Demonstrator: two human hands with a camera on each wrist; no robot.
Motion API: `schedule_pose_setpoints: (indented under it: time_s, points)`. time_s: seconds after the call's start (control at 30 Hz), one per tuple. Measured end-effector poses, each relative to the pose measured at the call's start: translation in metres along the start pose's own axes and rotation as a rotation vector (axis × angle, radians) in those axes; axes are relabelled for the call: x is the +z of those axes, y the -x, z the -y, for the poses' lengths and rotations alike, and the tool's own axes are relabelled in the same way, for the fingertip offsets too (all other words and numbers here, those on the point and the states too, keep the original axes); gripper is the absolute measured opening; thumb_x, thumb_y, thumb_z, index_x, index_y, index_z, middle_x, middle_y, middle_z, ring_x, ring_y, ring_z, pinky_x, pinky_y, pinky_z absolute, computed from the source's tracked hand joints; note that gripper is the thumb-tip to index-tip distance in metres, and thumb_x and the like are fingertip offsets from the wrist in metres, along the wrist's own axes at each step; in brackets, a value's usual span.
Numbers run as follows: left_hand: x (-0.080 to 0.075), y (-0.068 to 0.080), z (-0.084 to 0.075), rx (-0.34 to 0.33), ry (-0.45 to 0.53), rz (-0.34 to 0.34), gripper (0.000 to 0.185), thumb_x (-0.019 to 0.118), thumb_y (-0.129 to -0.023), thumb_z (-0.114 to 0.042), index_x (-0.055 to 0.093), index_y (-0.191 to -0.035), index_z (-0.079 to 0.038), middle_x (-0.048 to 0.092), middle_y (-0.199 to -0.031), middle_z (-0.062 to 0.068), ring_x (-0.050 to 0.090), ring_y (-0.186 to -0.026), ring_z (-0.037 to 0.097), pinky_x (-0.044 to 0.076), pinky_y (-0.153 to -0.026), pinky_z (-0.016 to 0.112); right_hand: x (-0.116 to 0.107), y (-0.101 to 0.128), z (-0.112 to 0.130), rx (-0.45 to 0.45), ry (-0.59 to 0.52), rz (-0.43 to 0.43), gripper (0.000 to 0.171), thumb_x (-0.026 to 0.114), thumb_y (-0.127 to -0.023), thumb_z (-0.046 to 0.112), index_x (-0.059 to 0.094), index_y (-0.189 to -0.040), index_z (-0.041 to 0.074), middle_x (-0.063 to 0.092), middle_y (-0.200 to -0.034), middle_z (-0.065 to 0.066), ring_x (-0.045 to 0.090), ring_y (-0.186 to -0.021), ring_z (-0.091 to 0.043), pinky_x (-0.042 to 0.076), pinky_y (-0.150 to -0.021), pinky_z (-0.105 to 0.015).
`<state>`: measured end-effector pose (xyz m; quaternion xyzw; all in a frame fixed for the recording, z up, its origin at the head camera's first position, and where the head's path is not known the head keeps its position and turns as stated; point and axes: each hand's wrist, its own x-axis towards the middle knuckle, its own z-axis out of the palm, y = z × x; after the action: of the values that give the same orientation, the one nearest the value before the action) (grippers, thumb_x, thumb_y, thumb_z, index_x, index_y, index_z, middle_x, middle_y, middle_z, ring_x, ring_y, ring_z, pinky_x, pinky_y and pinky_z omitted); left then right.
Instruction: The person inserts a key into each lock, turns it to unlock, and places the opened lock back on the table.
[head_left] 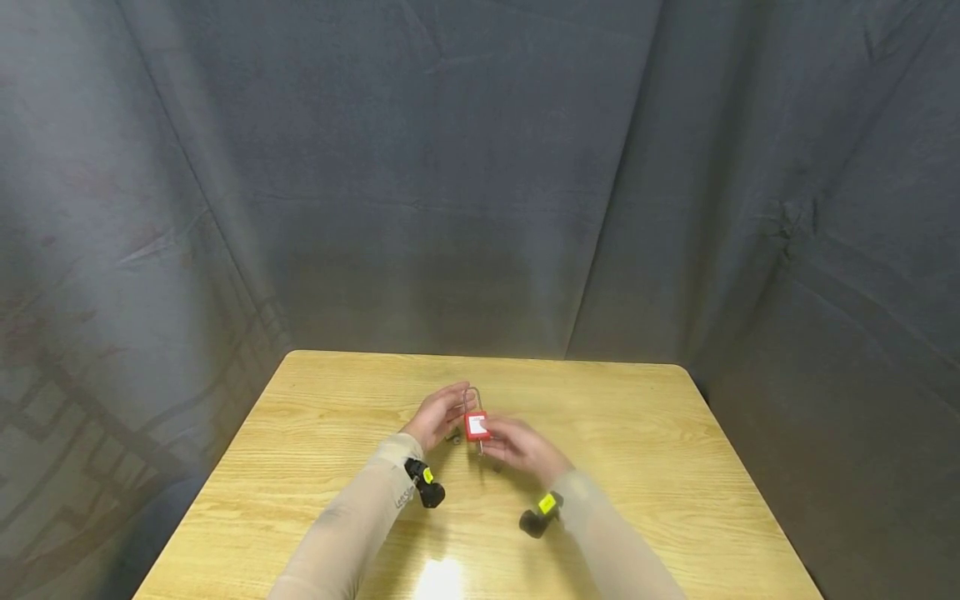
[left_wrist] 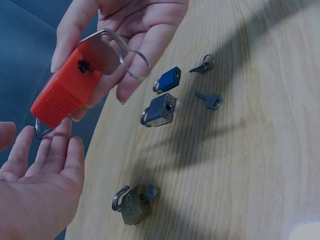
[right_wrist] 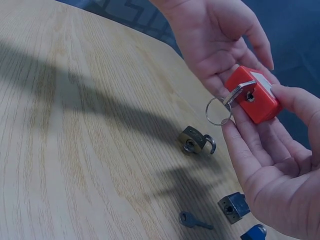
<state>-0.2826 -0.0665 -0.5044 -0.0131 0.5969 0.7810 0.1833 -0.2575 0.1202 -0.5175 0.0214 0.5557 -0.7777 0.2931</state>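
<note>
Grey drapes [head_left: 420, 183] back the table [head_left: 637, 467]; above it the right hand [head_left: 522, 447] pinches a red padlock [right_wrist: 260, 109], the left hand [head_left: 438, 414] spread by its shackle [head_left: 472, 388]; working its key [right_wrist: 241, 91] seems the step, calling next for a steady turn.

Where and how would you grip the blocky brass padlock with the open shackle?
I'd pinch the blocky brass padlock by opposite sides of its body, coming from above, since it lies on the pale wooden table. The open metal shackle juts from one end and a round-headed silvery key from the other, so gripping between them should avoid both.
</note>
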Motion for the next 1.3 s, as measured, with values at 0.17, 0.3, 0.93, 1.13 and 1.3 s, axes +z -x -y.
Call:
schedule_pose_setpoints:
  time_s: [0.17,0.3,0.93,1.13,1.3]
  points:
    - [-0.001,0.002,0.005,-0.012,-0.012,0.002,0.049,0.047,-0.1,-0.015,0.037,-0.147,-0.003,0.042,-0.147,0.021,0.043,-0.135,0.034,0.033,-0.114,0.044,0.0,0.0,0.0,-0.007,0.009,0.009,0.052,0.055,-0.097,0.012,0.036,-0.139,-0.011,0.062,-0.117,-0.017,0.067,-0.099,-0.02,0.036,-0.11,-0.045]
    - [-0.002,0.003,0.01,-0.011,-0.029,0.012,0.048,0.042,-0.102,-0.014,0.034,-0.147,-0.001,0.038,-0.148,0.024,0.04,-0.136,0.037,0.032,-0.114,0.046,0.0,0.0,0.0,-0.007,0.012,0.024,0.052,0.054,-0.098,0.012,0.035,-0.14,-0.011,0.061,-0.12,-0.018,0.066,-0.101,-0.02,0.037,-0.109,-0.044]
    - [0.003,0.002,0.005,-0.042,-0.105,0.038,0.051,0.039,-0.104,-0.019,0.029,-0.149,0.001,0.04,-0.148,0.024,0.042,-0.134,0.038,0.032,-0.114,0.048,0.005,-0.002,-0.003,0.022,0.003,0.0,0.054,0.058,-0.096,0.014,0.038,-0.14,-0.009,0.058,-0.127,-0.023,0.067,-0.104,-0.024,0.042,-0.106,-0.041]
    - [0.004,0.002,0.005,-0.057,-0.134,0.04,0.054,0.045,-0.101,-0.019,0.03,-0.149,0.001,0.039,-0.148,0.024,0.042,-0.134,0.038,0.032,-0.113,0.049,0.008,-0.002,-0.004,0.025,-0.002,0.002,0.054,0.058,-0.095,0.014,0.038,-0.141,-0.007,0.057,-0.13,-0.023,0.066,-0.107,-0.025,0.04,-0.108,-0.043]
    - [0.005,0.001,0.003,-0.022,-0.121,0.076,0.054,0.042,-0.102,-0.018,0.026,-0.149,0.002,0.041,-0.147,0.024,0.043,-0.134,0.037,0.032,-0.113,0.05,0.008,-0.003,-0.005,0.024,-0.017,-0.004,0.055,0.058,-0.096,0.013,0.037,-0.142,-0.008,0.06,-0.126,-0.021,0.067,-0.103,-0.023,0.046,-0.103,-0.04]
